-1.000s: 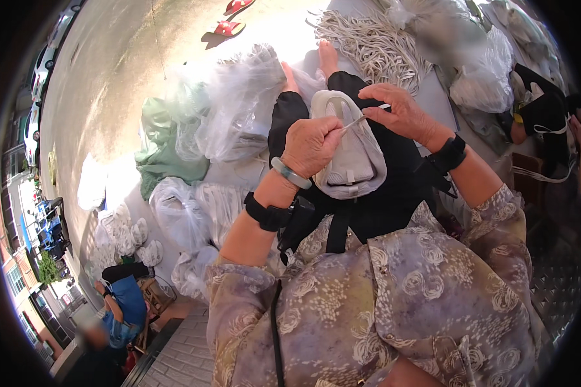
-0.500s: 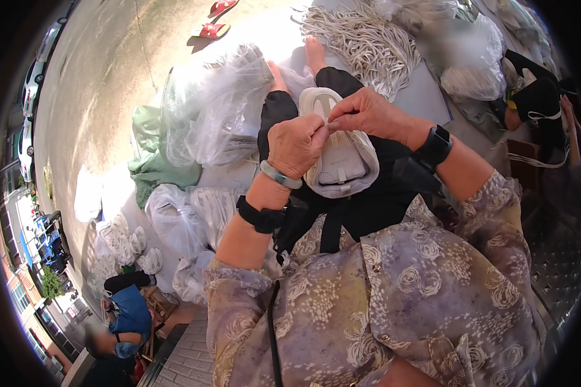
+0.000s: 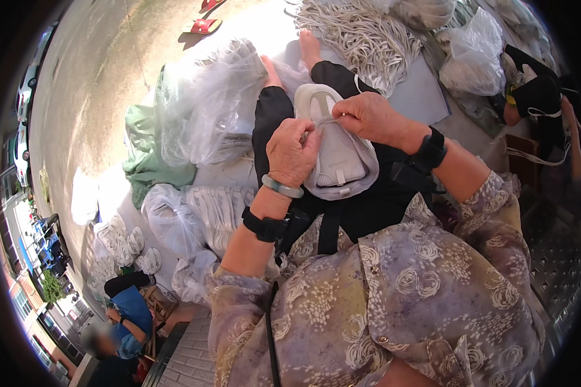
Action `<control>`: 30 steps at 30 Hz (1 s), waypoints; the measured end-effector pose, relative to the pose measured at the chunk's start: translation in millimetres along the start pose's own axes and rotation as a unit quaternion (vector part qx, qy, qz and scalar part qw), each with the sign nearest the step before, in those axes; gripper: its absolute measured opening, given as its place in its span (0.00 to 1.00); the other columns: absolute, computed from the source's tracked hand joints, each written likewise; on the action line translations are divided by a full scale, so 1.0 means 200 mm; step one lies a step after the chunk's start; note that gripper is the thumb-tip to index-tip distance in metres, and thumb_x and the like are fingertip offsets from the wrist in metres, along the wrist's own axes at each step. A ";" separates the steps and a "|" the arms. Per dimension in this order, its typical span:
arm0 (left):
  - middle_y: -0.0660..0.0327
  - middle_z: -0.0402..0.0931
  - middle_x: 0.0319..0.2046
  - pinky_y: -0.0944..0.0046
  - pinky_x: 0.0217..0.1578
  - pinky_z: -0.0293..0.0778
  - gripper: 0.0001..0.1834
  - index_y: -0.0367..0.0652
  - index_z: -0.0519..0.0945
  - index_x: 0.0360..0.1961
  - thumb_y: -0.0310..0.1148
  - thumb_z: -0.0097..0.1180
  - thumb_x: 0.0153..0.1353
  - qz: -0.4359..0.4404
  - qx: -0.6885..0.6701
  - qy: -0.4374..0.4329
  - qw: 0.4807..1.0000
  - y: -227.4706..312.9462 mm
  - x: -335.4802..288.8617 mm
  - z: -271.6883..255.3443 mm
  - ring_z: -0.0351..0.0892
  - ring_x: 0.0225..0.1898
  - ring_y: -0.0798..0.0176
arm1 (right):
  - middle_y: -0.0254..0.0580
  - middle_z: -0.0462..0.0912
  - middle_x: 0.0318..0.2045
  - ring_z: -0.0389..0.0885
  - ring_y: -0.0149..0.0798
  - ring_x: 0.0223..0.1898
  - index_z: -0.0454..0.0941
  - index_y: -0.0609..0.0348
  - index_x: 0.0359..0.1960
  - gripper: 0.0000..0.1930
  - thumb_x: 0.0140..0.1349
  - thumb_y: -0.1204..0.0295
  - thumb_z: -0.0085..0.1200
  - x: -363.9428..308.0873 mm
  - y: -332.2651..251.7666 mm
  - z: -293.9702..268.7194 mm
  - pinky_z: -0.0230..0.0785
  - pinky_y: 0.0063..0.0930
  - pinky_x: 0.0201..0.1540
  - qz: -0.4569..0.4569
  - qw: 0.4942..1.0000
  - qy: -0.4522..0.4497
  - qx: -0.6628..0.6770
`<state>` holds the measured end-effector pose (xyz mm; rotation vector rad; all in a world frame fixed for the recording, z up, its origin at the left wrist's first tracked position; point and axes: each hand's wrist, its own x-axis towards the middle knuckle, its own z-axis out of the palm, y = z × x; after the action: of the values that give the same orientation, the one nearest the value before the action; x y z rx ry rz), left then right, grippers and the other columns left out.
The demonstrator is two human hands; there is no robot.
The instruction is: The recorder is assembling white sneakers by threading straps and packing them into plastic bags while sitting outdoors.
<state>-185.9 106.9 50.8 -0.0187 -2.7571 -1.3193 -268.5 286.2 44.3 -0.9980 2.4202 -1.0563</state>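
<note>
On my black-trousered lap rests a white sneaker (image 3: 339,158), its toe pointing away and its heel toward me. A pale shoelace (image 3: 325,120) crosses the front of it. My right hand (image 3: 376,119) pinches the lace between thumb and forefinger above the shoe's right side. At the left edge, my left hand (image 3: 292,152) is closed with thumb against fingers, by the lace's other end. What exactly lies in the left fingertips is partly hidden.
Beyond my feet lies a heap of white laces (image 3: 368,42). Clear plastic bags (image 3: 206,103) and green cloth (image 3: 152,151) lie left, with rows of white shoes (image 3: 219,213) nearer. A seated co-worker (image 3: 132,316) is at lower left; another person's black-clad leg (image 3: 536,97) shows at right.
My hands have moved slightly apart, drawing a stretch of lace into view between them. The left hand has shifted a little down and left. The sneaker stays on my lap.
</note>
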 end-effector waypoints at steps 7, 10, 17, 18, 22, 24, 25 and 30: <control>0.58 0.72 0.25 0.62 0.29 0.68 0.10 0.41 0.75 0.26 0.35 0.59 0.46 -0.071 0.001 0.008 0.997 0.00 -0.04 0.02 0.72 0.27 0.57 | 0.44 0.76 0.19 0.76 0.49 0.24 0.75 0.55 0.22 0.06 0.48 0.69 0.47 0.01 -0.01 0.00 0.68 0.39 0.27 0.004 1.000 0.022 -0.007; 0.58 0.72 0.27 0.61 0.33 0.67 0.12 0.41 0.74 0.28 0.36 0.59 0.45 -0.076 -0.003 0.014 0.997 -0.01 -0.06 0.02 0.71 0.31 0.55 | 0.44 0.76 0.19 0.76 0.49 0.24 0.74 0.56 0.21 0.06 0.48 0.69 0.47 0.01 -0.01 0.00 0.67 0.39 0.27 0.001 1.000 0.025 -0.018; 0.62 0.72 0.29 0.67 0.33 0.68 0.13 0.40 0.75 0.32 0.35 0.60 0.47 -0.047 0.035 0.049 0.997 -0.02 -0.09 0.05 0.69 0.30 0.64 | 0.47 0.75 0.18 0.75 0.51 0.24 0.72 0.58 0.19 0.06 0.46 0.71 0.44 0.02 -0.01 0.01 0.66 0.42 0.27 -0.014 0.999 0.002 -0.030; 0.62 0.72 0.29 0.67 0.33 0.68 0.13 0.40 0.75 0.32 0.35 0.60 0.47 -0.047 0.035 0.050 0.997 -0.02 -0.09 0.06 0.69 0.30 0.64 | 0.47 0.75 0.18 0.75 0.51 0.24 0.71 0.59 0.19 0.06 0.45 0.72 0.44 0.03 -0.01 0.01 0.66 0.42 0.27 0.000 1.000 -0.011 -0.026; 0.56 0.73 0.32 0.59 0.38 0.65 0.14 0.40 0.74 0.31 0.37 0.57 0.46 -0.065 0.007 0.057 0.996 -0.01 -0.10 0.07 0.69 0.34 0.53 | 0.48 0.75 0.18 0.74 0.52 0.24 0.71 0.58 0.18 0.06 0.45 0.72 0.43 0.03 0.00 0.00 0.66 0.42 0.27 0.007 1.000 -0.025 -0.018; 0.56 0.73 0.32 0.58 0.38 0.65 0.15 0.40 0.73 0.32 0.37 0.57 0.46 -0.062 0.010 0.058 0.996 -0.01 -0.11 0.07 0.69 0.35 0.52 | 0.49 0.74 0.18 0.74 0.53 0.23 0.71 0.60 0.17 0.06 0.44 0.72 0.43 0.03 0.01 0.01 0.66 0.43 0.27 0.007 0.999 -0.038 0.010; 0.55 0.72 0.34 0.58 0.38 0.64 0.15 0.39 0.73 0.33 0.38 0.56 0.46 -0.054 0.019 0.066 0.996 -0.02 -0.12 0.08 0.69 0.35 0.52 | 0.49 0.74 0.18 0.74 0.53 0.23 0.71 0.60 0.17 0.06 0.44 0.72 0.43 0.04 0.01 0.00 0.66 0.43 0.27 0.008 0.999 -0.037 0.010; 0.54 0.71 0.37 0.56 0.39 0.63 0.18 0.39 0.71 0.38 0.39 0.54 0.47 -0.048 0.051 0.057 0.996 0.00 -0.12 0.09 0.68 0.38 0.50 | 0.51 0.71 0.15 0.71 0.51 0.20 0.69 0.64 0.16 0.07 0.42 0.73 0.43 0.09 0.04 0.00 0.62 0.40 0.25 -0.001 0.995 -0.098 -0.012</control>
<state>-163.0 121.4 38.1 0.1907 -2.7556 -1.1587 -284.1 276.8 38.3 -1.0592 2.2785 -0.8861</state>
